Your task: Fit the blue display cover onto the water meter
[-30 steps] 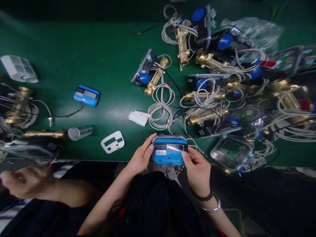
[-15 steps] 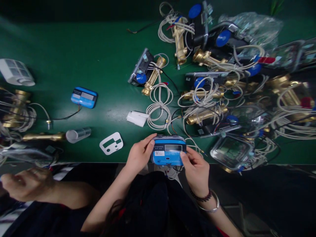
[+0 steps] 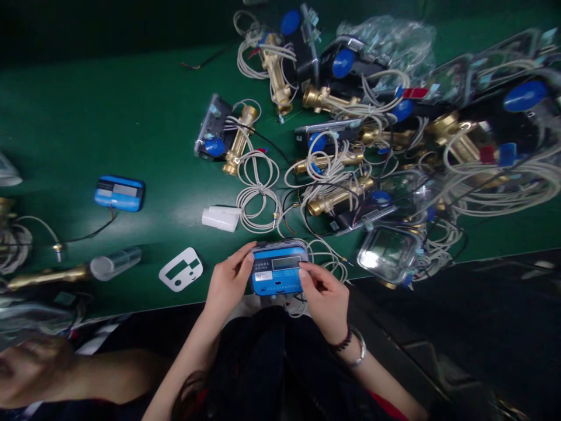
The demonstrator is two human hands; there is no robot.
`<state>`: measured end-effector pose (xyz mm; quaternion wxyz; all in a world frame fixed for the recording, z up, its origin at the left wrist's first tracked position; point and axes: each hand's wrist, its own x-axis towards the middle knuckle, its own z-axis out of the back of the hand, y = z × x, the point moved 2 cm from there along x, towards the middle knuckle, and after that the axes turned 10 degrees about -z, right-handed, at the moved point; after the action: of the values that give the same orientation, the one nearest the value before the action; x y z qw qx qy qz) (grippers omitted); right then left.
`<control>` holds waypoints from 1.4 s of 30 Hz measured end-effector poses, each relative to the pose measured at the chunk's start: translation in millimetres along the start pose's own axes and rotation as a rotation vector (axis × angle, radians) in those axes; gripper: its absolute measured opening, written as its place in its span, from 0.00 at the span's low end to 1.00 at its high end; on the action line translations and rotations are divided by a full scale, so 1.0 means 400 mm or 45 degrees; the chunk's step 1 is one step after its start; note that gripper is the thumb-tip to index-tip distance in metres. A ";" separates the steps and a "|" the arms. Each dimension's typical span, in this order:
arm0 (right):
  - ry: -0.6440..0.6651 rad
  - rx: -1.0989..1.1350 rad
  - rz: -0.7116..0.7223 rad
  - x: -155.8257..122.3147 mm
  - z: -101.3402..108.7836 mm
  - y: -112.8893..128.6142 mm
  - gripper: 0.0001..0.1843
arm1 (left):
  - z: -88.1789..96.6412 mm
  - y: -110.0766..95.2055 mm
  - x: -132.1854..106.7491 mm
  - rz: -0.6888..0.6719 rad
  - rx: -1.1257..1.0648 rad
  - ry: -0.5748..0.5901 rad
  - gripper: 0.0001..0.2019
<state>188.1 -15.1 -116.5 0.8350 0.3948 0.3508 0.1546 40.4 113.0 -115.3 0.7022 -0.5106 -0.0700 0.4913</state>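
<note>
I hold a blue meter display unit (image 3: 276,270) with a small screen and white label at the near edge of the green table (image 3: 131,117). My left hand (image 3: 228,280) grips its left side, fingers curled round the edge. My right hand (image 3: 322,295) grips its right side, thumb on the front face. Thin wires hang from beneath the unit towards my lap.
A pile of brass meter bodies with white cables (image 3: 350,152) fills the right. A clear cover (image 3: 383,254), a white block (image 3: 220,218), a white cut-out plate (image 3: 180,269), a second blue unit (image 3: 119,193) and a clear tube (image 3: 114,263) lie around. Another person's arm (image 3: 65,368) is at lower left.
The view has swung and tilted, so everything shifted left in the picture. Both hands keep hold of the blue unit; my right thumb has moved further onto its face.
</note>
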 end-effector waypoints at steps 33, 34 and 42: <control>0.337 -0.439 0.331 0.081 0.005 -0.004 0.43 | -0.063 -0.013 -0.070 -0.157 0.071 0.074 0.36; 0.402 -0.340 0.343 0.082 -0.005 -0.021 0.46 | -0.062 -0.014 -0.068 -0.154 0.066 0.080 0.36; 0.722 0.047 0.337 0.126 -0.039 -0.079 0.40 | -0.059 -0.022 -0.068 -0.231 0.014 0.006 0.37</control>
<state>212.0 0.1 -170.9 0.6691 0.3933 0.5180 0.3595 46.1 77.0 -108.2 0.7467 -0.4994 -0.1117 0.4249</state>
